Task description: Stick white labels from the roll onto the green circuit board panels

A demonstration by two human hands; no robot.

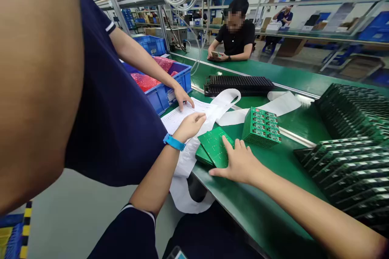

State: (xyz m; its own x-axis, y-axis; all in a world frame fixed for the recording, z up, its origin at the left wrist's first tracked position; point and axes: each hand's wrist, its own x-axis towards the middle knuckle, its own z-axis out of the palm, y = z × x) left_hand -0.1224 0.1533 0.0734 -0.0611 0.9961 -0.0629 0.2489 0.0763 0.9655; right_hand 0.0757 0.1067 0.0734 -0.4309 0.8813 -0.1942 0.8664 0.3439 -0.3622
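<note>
My left hand, with a blue wristband, rests curled on a printed paper sheet at the table's near edge; whatever its fingers hold is hidden. My right hand lies flat with fingers spread. Its fingertips touch a small stack of green circuit boards on the green table. A taller stack of populated green boards stands just beyond. A co-worker in a navy shirt stands close on my left, pressing a hand on the same sheet.
Rows of green boards fill the table's right side. A black slotted rack and white plastic strips lie further back. A blue bin with pink bags stands at left. Another person in black sits across.
</note>
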